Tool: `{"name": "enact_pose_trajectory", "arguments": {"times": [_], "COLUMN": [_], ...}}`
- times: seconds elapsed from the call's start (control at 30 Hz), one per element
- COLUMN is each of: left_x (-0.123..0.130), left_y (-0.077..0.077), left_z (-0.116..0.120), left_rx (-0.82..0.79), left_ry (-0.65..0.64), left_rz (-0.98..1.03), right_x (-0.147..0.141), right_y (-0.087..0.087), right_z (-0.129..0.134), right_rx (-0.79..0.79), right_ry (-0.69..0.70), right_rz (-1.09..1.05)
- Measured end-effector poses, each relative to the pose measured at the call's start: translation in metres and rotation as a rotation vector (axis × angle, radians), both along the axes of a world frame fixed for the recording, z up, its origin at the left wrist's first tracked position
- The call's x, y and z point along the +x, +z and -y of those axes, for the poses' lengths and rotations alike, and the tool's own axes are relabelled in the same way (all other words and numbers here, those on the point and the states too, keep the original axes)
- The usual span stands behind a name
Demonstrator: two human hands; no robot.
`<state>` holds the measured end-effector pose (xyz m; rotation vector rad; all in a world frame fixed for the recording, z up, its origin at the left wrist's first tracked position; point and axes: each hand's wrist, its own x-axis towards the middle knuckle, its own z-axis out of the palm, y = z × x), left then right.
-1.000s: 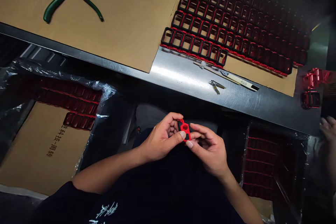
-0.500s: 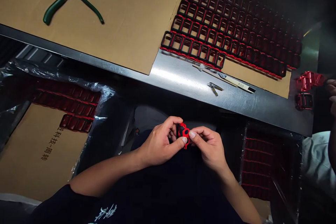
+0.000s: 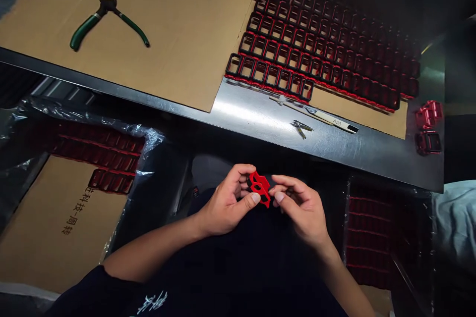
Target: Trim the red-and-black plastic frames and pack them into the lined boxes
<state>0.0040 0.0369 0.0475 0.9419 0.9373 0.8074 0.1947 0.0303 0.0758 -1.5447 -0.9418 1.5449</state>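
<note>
Left hand (image 3: 228, 203): pinches a red part (image 3: 265, 187) between thumb and fingers.
Right hand (image 3: 303, 205): fingertips at the part's near edge; contact unclear.
Pliers (image 3: 107, 5): handles spread, on cardboard (image 3: 178, 34).
Frames (image 3: 320, 54): red and black, in rows on the counter (image 3: 256, 124).
Clippers (image 3: 302, 128): on bare metal, near a white tool (image 3: 338, 123) marked "A55".
Left bin (image 3: 150, 143): plastic-lined, holding red pieces (image 3: 111, 181) in rows.
</note>
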Motion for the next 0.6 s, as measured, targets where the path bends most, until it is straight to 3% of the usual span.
{"name": "enact_pose_trajectory", "arguments": {"times": [0.17,0.6], "left_x": [-0.0013,-0.0026], "left_y": [0.0008,-0.0022], "left_z": [-0.0013,-0.0025], "left_rx": [-0.023,-0.150], "left_ry": [-0.035,-0.183], "left_rz": [0.070,0.098], "right_x": [-0.0033,0.0009], "right_y": [0.0086,0.0040], "right_z": [-0.0070,-0.0051], "right_rx": [-0.027,-0.179], "right_ry": [0.112,0.170], "right_rz": [-0.079,-0.138]}}
